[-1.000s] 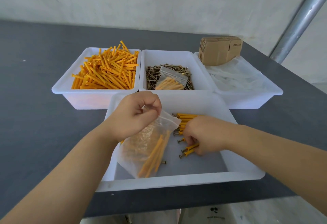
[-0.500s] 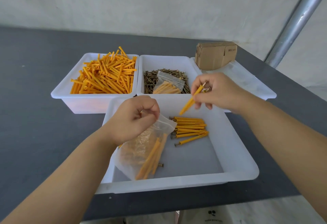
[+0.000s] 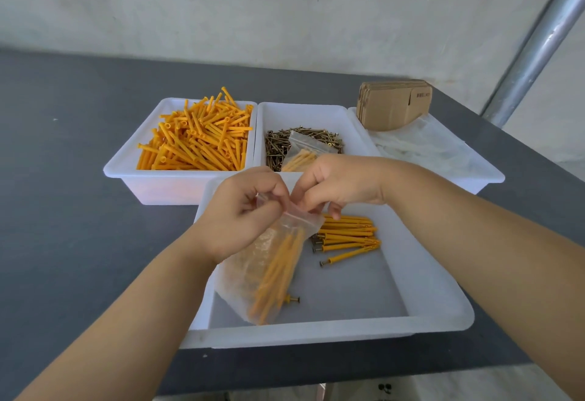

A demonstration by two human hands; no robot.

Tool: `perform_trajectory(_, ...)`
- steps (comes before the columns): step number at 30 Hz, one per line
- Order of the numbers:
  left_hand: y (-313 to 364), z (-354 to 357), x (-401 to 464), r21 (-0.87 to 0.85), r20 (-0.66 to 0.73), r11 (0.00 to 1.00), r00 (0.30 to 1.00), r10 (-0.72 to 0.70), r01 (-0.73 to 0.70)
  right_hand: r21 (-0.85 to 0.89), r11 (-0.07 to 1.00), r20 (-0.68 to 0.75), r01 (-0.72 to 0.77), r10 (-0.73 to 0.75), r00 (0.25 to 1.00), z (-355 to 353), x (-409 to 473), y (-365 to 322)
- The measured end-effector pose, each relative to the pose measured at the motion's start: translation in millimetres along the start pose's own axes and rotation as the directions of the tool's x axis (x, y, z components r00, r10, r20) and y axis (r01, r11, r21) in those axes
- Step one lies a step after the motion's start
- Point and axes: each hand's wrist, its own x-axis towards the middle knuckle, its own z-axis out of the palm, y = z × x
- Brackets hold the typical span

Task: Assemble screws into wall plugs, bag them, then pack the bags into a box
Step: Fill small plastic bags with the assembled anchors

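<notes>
We hold the clear bag (image 3: 269, 267) at the centre of the frame, mouth up and hanging slantwise over the near tray (image 3: 437, 299), so the plugs already inside settle toward its bottom corner. Our left hand (image 3: 243, 210) pinches the left side of the bag's mouth, fingers curled tight. Our right hand (image 3: 342, 185) pinches the opposite lip, likely to spread the opening or press the seal; which one we cannot tell. Just right of the bag, a small pile of assembled plugs (image 3: 348, 236) lies on the tray floor. At upper left sits the tray of loose plugs (image 3: 196, 138), and beside it the screws (image 3: 275, 147).
</notes>
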Motion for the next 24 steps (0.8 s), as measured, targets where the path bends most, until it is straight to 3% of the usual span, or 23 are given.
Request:
perform_trajectory(5,-2,-2,1,-0.024,-0.008,1.0,1.0,0.006,-0.006,0.031,0.998,-0.111,0.06,-0.056,0.992,-15,-18,9)
perform_trajectory(8,-2,-1,2,-0.025,-0.008,1.0,1.0,0.006,-0.006,-0.253,0.967,-0.306,-0.017,-0.063,0.95,-23,-28,28)
perform_trajectory(11,-3,0,2,-0.012,0.0,1.0,1.0,0.0,0.0,-0.535,0.832,-0.213,-0.147,0.036,0.976,-2,-25,51)
perform_trajectory(14,-2,0,3,-0.014,0.0,1.0,1.0,0.008,-0.008,-0.74,0.655,-0.16,-0.151,0.046,0.986,21,-16,68)
perform_trajectory(16,-2,0,3,-0.013,0.004,1.0,1.0,0.006,-0.005,-0.79,0.599,-0.159,-0.128,0.001,0.987,27,-11,73)
perform_trajectory(24,-2,0,2,-0.016,0.0,1.0,1.0,0.0,0.0,-0.837,0.543,-0.107,-0.074,-0.03,0.994,33,-8,71)
